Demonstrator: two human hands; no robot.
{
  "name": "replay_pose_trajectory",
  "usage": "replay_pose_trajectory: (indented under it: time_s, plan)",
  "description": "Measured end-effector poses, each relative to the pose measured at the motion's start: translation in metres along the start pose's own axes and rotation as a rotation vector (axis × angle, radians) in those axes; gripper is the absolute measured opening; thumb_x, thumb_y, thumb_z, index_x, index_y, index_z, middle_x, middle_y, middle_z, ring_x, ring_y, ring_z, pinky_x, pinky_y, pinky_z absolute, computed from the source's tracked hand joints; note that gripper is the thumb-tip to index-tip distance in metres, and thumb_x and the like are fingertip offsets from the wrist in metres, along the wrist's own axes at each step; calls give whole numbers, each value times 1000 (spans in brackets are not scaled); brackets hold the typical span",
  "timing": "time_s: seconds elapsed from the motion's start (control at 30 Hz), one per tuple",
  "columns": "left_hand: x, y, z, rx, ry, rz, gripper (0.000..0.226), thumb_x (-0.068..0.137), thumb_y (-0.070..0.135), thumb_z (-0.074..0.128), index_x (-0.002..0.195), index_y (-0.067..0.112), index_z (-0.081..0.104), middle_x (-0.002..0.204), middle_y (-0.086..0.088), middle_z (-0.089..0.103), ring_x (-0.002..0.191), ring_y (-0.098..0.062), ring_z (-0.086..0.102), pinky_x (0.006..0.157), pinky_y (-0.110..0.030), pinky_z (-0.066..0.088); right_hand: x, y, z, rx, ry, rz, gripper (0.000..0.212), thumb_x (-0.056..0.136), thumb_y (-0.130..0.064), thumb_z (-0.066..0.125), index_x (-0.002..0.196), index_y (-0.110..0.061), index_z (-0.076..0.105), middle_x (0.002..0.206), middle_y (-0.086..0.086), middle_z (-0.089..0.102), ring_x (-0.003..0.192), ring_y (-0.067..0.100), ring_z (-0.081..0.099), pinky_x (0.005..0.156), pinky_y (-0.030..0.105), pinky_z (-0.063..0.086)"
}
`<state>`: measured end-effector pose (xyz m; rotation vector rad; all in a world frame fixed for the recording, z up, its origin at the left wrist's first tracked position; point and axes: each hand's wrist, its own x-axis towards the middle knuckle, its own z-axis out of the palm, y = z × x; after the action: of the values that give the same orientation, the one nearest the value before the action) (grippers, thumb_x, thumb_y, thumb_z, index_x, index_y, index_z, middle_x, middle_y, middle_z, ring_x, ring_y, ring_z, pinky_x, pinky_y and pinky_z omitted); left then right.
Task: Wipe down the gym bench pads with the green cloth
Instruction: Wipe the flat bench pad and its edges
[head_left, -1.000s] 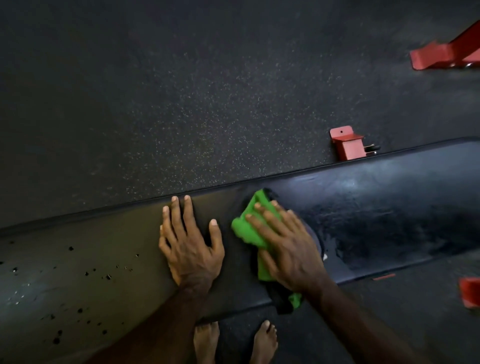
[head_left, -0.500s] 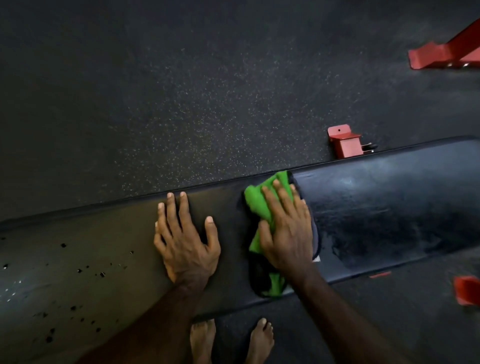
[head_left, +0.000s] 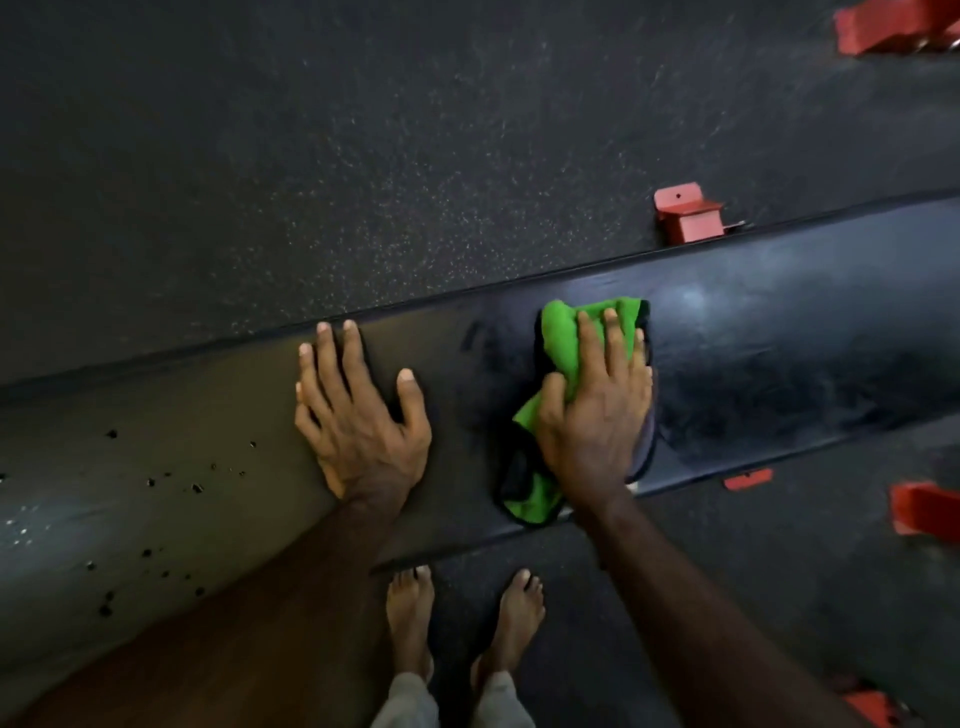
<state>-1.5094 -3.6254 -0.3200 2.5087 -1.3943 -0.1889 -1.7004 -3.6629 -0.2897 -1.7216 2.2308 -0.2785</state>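
Bracing flat with spread fingers, the left hand (head_left: 358, 415) steadies the long black vinyl tabletop (head_left: 779, 353). Beside it, the right hand (head_left: 597, 410) presses the crumpled green cloth (head_left: 563, 332) onto the pad mid-wipe. Next probably calls for sweeping rightward over the smooth, slightly glossy, rounded padding.

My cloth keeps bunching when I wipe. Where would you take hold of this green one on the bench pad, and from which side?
Probably the loose lower fold of the green cloth, hanging at the bench pad near edge, approached from the person's side. The rest lies pinned flat under the right hand, offering little to pinch.
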Motion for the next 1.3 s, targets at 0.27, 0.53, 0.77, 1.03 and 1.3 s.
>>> replay_pose_trajectory:
  time_s: [0.27,0.53,0.77,1.03,1.3]
  plan:
    - [1,2,-3,-20,-3,-5,71,99,51,46,161,22,28,170,-3,23,158,-26,19,121,-53,21,-63,73,-23,-103,-218,-509,82,84,-40,56,162,-28,34,173,-2,19,159,30,18,122,58,26]
    - [0,0,-2,0,-14,-15,71,99,52,46,161,22,28,170,-3,23,157,-26,19,121,-53,21,-40,8,-2,-39,-62,-137,78,86,-41,47,161,-23,36,171,5,25,158,36,17,124,58,20]
    - [0,2,-2,-22,-22,-3,71,101,53,43,162,22,27,171,-3,21,158,-27,17,121,-53,21,-31,81,-25,-20,-18,-220,76,83,-34,52,156,-14,45,167,10,34,153,38,31,121,58,29]
    - [0,1,-2,-12,-2,0,71,100,52,46,162,22,28,170,-3,23,158,-26,19,122,-52,22,-77,6,2,-57,-233,-431,82,86,-42,50,164,-29,28,173,0,18,160,30,9,128,55,13]
    - [1,-1,1,-9,9,1,70,101,54,45,161,21,30,170,-3,25,157,-26,20,122,-51,21,-14,3,0,40,-19,-63,77,83,-40,49,158,-21,43,168,4,33,156,33,24,124,57,23]
